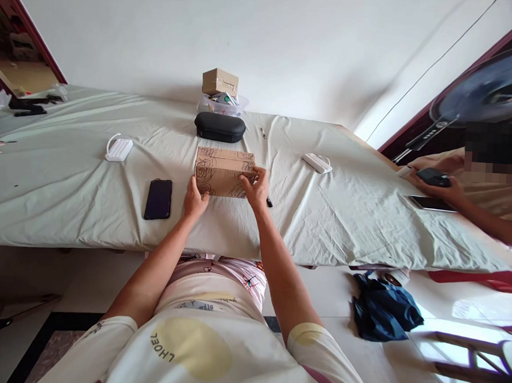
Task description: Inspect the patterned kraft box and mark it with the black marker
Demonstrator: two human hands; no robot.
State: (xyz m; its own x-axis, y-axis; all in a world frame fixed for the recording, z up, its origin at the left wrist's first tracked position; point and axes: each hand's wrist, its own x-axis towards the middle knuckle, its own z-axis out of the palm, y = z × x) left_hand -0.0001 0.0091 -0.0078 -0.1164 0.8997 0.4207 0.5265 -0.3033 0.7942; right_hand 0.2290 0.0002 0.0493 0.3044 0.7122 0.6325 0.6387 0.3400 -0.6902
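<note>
A brown cardboard box (223, 171) with dark swirl drawings lies on the cloth-covered table (65, 191) in front of me. My left hand (195, 199) presses against its near left corner, fingers curled at the side. My right hand (256, 187) grips its right end, thumb on the front and fingers over the top edge. A black phone (159, 199) lies face down just left of my left hand. A small dark object peeks out beside my right hand.
Behind the box sit a black oval case (219, 127), a plastic tub (225, 105) and a small carton (220, 82) on top. White power strips lie left (118, 148) and right (317, 163). Another person's hand (438, 182) holds a dark device at the right. A fan (491, 93) stands behind.
</note>
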